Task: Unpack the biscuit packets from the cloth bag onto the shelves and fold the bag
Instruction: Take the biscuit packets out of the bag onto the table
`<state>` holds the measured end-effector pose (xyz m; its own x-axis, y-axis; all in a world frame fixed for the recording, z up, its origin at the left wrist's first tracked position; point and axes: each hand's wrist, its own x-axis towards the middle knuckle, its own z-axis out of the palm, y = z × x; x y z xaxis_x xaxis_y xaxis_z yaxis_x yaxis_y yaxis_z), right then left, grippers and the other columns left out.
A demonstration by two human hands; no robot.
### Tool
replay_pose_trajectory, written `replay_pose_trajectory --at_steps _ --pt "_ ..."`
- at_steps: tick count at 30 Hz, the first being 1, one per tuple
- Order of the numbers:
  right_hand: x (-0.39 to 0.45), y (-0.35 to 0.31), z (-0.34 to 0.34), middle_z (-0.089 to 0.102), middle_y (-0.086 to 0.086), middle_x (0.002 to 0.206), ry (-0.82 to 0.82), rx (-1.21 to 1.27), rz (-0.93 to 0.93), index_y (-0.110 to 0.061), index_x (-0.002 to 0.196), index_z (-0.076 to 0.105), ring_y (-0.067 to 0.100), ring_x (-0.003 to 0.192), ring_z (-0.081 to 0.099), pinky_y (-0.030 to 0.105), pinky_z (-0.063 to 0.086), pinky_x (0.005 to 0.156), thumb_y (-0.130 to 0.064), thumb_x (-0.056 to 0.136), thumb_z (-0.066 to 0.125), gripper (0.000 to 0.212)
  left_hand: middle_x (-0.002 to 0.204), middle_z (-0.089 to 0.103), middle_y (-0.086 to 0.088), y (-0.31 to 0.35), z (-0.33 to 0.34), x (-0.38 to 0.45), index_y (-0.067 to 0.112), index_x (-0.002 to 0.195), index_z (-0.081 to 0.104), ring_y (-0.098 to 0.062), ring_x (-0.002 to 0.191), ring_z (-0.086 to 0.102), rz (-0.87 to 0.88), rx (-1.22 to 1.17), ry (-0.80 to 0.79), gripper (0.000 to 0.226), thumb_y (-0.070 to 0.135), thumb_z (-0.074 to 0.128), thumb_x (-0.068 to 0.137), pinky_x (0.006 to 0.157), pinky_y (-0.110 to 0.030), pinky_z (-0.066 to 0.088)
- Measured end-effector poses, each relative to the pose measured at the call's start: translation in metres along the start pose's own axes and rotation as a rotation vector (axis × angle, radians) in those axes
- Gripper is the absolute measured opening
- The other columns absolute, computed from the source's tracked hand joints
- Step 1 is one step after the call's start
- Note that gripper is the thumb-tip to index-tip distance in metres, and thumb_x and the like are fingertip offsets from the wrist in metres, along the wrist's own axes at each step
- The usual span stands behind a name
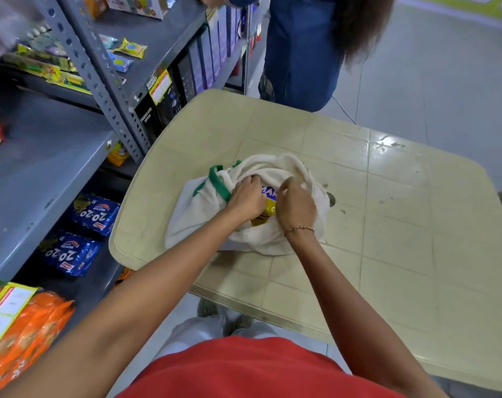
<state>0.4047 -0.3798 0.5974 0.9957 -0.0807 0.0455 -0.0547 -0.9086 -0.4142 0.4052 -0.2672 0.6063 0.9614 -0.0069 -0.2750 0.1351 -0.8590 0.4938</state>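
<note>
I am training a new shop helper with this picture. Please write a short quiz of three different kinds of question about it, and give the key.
1. True or false: the cloth bag lies on the table.
2. Where do the blue packets lie? A) on the table B) on a low shelf C) on the floor
3. Fill in: the bag's handle is ____ in colour.

Key:
1. True. Both the left hand and the right hand are at its mouth, over a yellow packet.
2. B.
3. Green.
</note>
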Motion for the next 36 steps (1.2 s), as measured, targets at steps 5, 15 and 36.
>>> replay_pose_trajectory --at_steps 5,15,36 --pt "-0.015 -0.008 0.022 0.058 0.016 0.115 -0.216 -0.007 -0.221 -0.006 0.109 0.058 0.037 0.102 0.055 0.041 0.045 0.083 -0.011 0.082 0.051 0.028 0.146 0.032 -0.022 -0.018 0.013 0.018 0.002 0.14 0.033 -0.037 0.135 0.034 0.051 -0.035 -0.043 0.056 0.015 0.051 0.088 0.113 -0.041 0.029" --pt "0.028 0.021 0.012 0.046 0.025 0.139 -0.185 0.158 0.453 0.003 0.134 0.041 0.036 0.13 0.043 0.039 0.032 0.108 -0.041 0.09 0.045 0.062 0.147 0.038 -0.018 -0.013 0.009 0.049 0.006 0.141 0.036 -0.032 0.137 0.035 -0.056 -0.052 -0.091 0.071 0.046 0.055 0.085 0.112 -0.04 0.03" --pt "-0.019 0.021 0.021 0.064 -0.006 0.107 -0.51 0.47 0.081 -0.028 0.122 0.057 0.014 0.093 0.058 0.029 0.048 0.087 -0.043 0.078 0.07 0.049 0.145 0.047 -0.005 -0.074 -0.043 0.056 0.023 0.141 0.042 -0.028 0.135 0.038 -0.111 0.037 -0.406 0.074 0.07 0.02 0.089 0.112 -0.038 0.029"
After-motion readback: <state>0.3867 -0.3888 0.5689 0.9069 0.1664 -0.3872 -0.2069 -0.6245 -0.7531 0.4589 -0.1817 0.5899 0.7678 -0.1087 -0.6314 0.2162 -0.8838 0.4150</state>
